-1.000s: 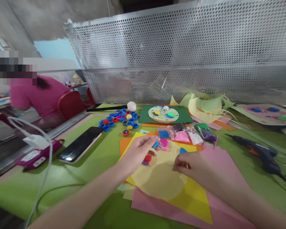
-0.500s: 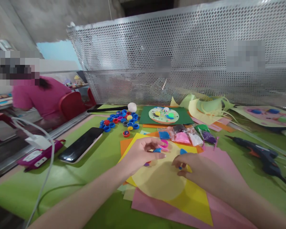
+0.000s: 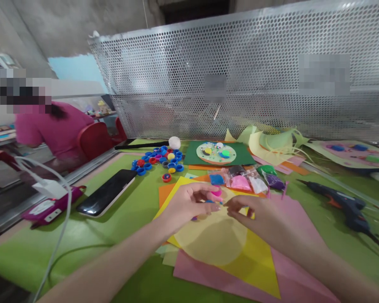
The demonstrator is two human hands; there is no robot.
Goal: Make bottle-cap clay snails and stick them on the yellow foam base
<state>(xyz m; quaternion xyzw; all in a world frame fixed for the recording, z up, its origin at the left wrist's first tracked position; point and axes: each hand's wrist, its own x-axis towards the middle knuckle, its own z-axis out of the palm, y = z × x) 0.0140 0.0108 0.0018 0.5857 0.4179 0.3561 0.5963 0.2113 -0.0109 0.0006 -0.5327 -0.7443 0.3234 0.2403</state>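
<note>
My left hand (image 3: 196, 200) is curled above the cream paper circle (image 3: 208, 242), its thumb and fingers closed round a pink bottle cap (image 3: 216, 192). A bit of blue clay (image 3: 210, 202) shows between those fingers. Close to the left fingertips, my right hand (image 3: 244, 209) has its thumb and fingers pinched together; what they hold, if anything, is hidden. The circle lies on a yellow sheet (image 3: 262, 273) over pink paper (image 3: 205, 273). Small coloured bits on the circle are partly covered by my left hand.
Behind the hands lie bags of coloured clay (image 3: 240, 182) and a decorated circle (image 3: 205, 158) on green card. Bottle caps (image 3: 158, 159), a phone (image 3: 109, 192) and a power strip (image 3: 49, 210) are leftward. A glue gun (image 3: 341, 206) lies right. A person (image 3: 55, 130) sits beyond.
My right hand has moved left and slightly up, bringing its fingertips close to my left hand. The blue piece seen at its fingers before is now out of sight. My left hand has barely moved.
</note>
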